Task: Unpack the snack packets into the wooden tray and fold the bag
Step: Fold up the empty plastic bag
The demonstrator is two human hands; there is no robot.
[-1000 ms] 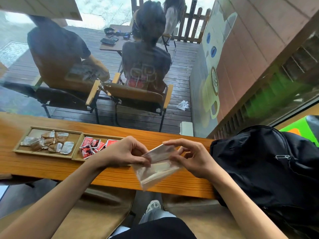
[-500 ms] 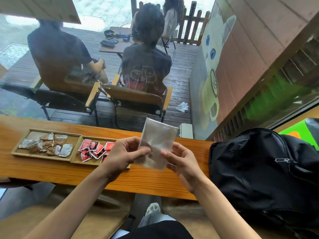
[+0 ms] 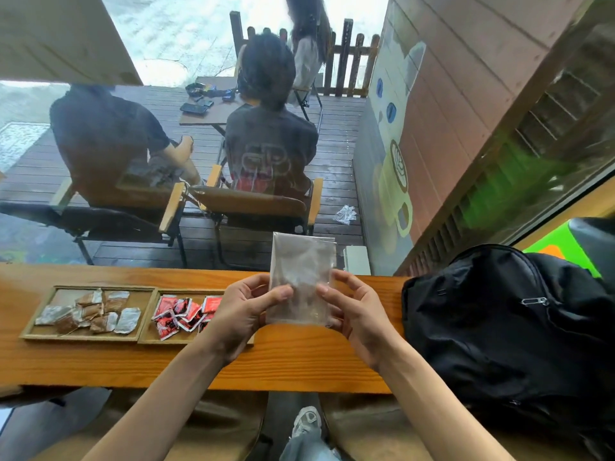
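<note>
Both hands hold the clear bag [image 3: 301, 281] upright above the long wooden counter [image 3: 299, 364]: the left hand [image 3: 248, 311] and right hand [image 3: 357, 314] pinch its sides. The wooden tray [image 3: 146, 314] of snack packets [image 3: 181, 312] sits near the counter's left end, a black backpack [image 3: 506, 327] at its right end. A big window [image 3: 199, 161] runs along the far edge.

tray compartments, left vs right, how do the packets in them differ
The left compartment holds brown and silver packets, spread loosely in plain sight. The right compartment holds red packets, piled closer together and partly hidden by the left hand. Both lots are small flat sachets in the same wooden tray.
</note>
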